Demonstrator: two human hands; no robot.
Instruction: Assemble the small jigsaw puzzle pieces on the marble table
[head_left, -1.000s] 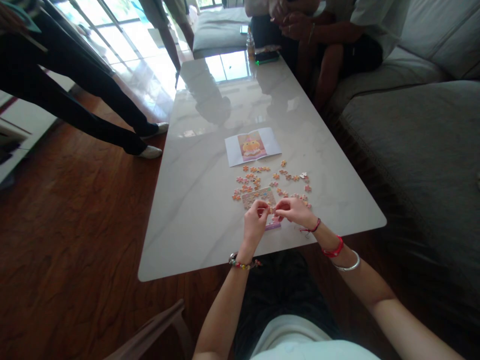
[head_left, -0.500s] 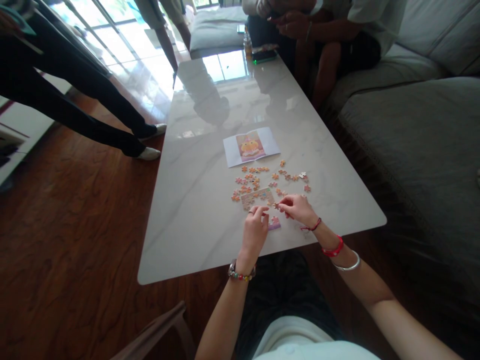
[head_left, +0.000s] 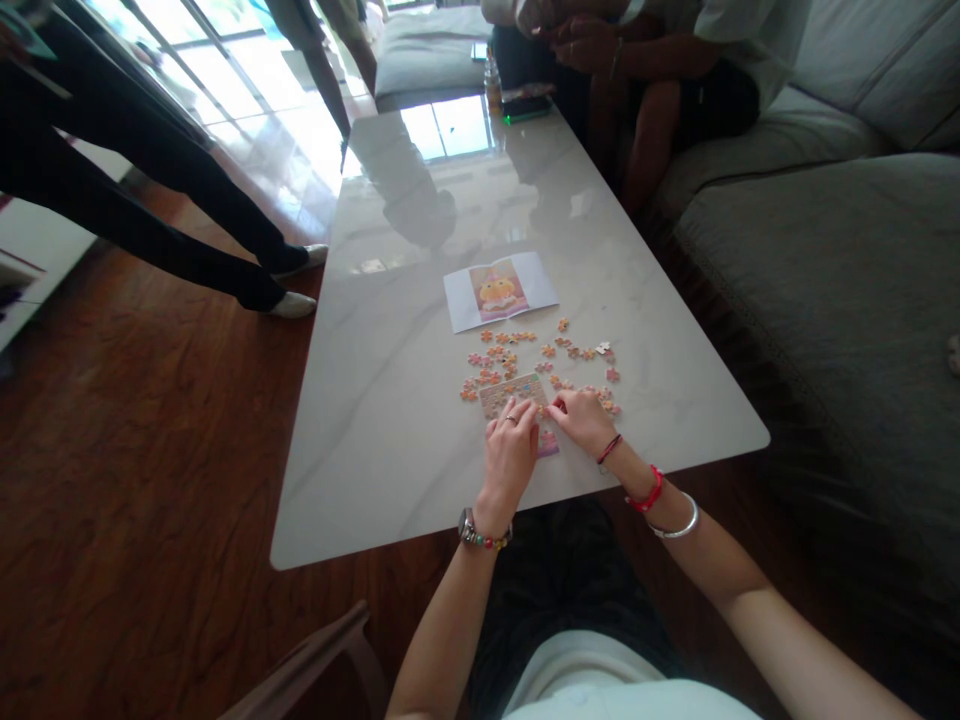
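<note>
A small jigsaw puzzle board (head_left: 491,402) lies near the table's front edge, its lower part covered with joined pink and purple pieces. My left hand (head_left: 512,447) rests over the board's left and middle part, fingers stretched out and lying on it. At the board's right edge, my right hand (head_left: 582,417) pinches a small puzzle piece (head_left: 546,410), mostly hidden by the fingertips. Loose jigsaw pieces (head_left: 491,360) are scattered behind the board, and more loose pieces (head_left: 574,350) lie to its right. Part of the board is hidden under my left hand.
A creased sheet with a printed picture (head_left: 499,288) lies behind the pieces on the marble-look table (head_left: 360,400). A bottle (head_left: 492,85) and a dark phone-like object (head_left: 526,108) stand at the far end. People sit on the grey sofa (head_left: 810,230); another person stands at left.
My right hand has moved slightly left and down to the board's edge with the piece. My left hand has flattened onto the board. The view has shifted slightly.
</note>
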